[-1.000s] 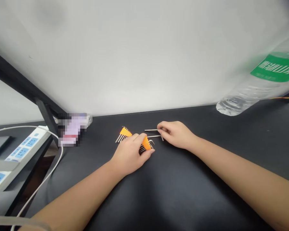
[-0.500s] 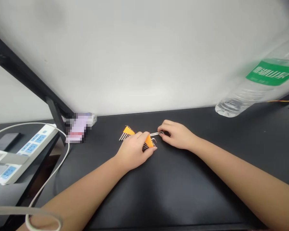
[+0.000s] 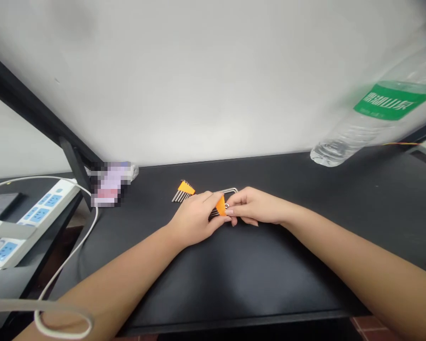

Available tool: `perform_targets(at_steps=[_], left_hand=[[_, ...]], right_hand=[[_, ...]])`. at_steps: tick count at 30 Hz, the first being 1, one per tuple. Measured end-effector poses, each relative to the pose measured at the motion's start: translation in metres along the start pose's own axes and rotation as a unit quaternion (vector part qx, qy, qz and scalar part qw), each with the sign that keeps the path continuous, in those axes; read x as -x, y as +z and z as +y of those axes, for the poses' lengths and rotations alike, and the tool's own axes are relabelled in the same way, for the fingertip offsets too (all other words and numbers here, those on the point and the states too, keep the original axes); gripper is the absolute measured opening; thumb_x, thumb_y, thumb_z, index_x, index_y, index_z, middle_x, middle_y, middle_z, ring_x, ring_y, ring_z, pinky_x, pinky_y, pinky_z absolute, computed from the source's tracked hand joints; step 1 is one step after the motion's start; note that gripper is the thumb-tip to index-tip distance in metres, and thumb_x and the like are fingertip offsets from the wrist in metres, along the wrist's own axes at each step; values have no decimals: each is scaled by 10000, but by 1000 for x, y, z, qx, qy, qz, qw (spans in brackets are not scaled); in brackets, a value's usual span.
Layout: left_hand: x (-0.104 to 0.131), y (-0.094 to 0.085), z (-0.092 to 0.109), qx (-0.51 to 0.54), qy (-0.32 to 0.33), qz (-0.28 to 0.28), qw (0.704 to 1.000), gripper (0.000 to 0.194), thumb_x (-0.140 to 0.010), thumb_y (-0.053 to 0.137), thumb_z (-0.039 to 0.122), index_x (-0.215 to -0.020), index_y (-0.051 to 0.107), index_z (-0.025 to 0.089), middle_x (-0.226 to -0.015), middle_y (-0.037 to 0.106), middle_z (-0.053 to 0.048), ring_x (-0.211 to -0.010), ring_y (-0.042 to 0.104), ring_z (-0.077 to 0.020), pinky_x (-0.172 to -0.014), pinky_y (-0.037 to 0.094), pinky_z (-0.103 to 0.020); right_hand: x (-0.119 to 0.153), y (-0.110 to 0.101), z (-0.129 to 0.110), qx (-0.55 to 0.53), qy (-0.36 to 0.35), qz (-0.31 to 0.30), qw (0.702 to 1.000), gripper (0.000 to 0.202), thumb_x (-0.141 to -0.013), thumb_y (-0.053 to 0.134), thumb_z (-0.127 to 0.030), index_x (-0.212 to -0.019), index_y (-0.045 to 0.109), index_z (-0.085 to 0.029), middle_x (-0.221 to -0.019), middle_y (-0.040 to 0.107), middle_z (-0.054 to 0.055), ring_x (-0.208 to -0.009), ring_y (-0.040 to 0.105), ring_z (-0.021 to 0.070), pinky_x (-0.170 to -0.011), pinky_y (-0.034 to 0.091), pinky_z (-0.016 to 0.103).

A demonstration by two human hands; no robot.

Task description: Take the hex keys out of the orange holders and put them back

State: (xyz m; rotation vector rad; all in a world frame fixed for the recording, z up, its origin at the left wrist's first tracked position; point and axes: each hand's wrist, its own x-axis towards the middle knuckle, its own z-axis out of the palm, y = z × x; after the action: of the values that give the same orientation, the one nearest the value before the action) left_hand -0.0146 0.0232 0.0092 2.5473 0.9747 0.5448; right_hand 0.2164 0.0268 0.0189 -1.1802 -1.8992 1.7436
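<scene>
A hex key set in an orange holder lies under my left hand, whose thumb and fingers close around it. Short metal keys stick out of the holder's right end, and one larger L-shaped hex key juts out behind them. My right hand pinches at the small bent key ends beside the holder; thumb and fingertips nearly meet my left thumb. Just left of my left hand rests a second orange holder with a row of straight metal keys.
A clear water bottle with a green label stands back right against the wall. A white power strip and a pale cable are at left, near a dark shelf frame. A blurred pinkish item sits by the frame.
My right hand has left the large hex key's bent end and come left and slightly down to the small keys at the holder. My left hand keeps its hold.
</scene>
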Motion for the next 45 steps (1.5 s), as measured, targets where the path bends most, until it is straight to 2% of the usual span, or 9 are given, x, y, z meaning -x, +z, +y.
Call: perform_targets(at_steps=[6, 12, 19, 28, 39, 45], left_hand=[[-2, 1, 2, -27, -7, -12, 1000, 329, -972, 586, 441, -1221, 556, 227, -1027, 646, -59, -889, 633, -208, -743, 496, -316], [-2, 2, -3, -65, -48, -5, 997, 271, -938, 613, 428, -1099, 562, 215, -919, 619, -33, -792, 609, -185, -653, 462, -288], [-1, 5, -3, -115, -89, 10, 989, 281, -898, 628, 415, -1082, 566, 212, -904, 627, -27, -791, 618, -188, -663, 474, -301], [1, 5, -2, -139, -98, 8, 985, 317, -922, 597, 440, -1139, 564, 213, -933, 646, -39, -830, 638, -211, -677, 487, -323], [2, 8, -7, -63, -103, 34, 992, 344, -894, 637, 467, -1127, 588, 218, -944, 679, -31, -834, 656, -200, -709, 501, -320], [3, 6, -7, -34, -115, 54, 991, 355, -846, 691, 464, -1071, 600, 205, -859, 692, -18, -713, 645, -175, -629, 468, -298]], right_hand=[[-2, 1, 2, -1, 23, 9, 1000, 326, -879, 681, -479, -749, 668, -180, -704, 692, 20, -432, 455, 74, -412, 353, 214], [-1, 1, 10, -28, 37, 78, 996, 380, -900, 667, -467, -671, 580, -176, -584, 615, -1, -401, 490, 80, -389, 345, 204], [-3, -9, 20, -115, 71, 89, 987, 309, -880, 695, -450, -791, 650, -158, -616, 646, 15, -377, 517, 91, -325, 321, 199], [-4, -9, 16, -142, 76, 102, 982, 307, -872, 720, -432, -791, 652, -143, -600, 658, 18, -376, 534, 91, -329, 385, 183], [-2, -13, 20, -175, 64, 83, 979, 297, -845, 754, -415, -798, 657, -138, -607, 650, 16, -397, 536, 90, -354, 431, 185], [0, -27, 22, -172, 74, 113, 976, 291, -822, 774, -408, -801, 671, -137, -605, 647, 15, -399, 519, 82, -350, 409, 180]])
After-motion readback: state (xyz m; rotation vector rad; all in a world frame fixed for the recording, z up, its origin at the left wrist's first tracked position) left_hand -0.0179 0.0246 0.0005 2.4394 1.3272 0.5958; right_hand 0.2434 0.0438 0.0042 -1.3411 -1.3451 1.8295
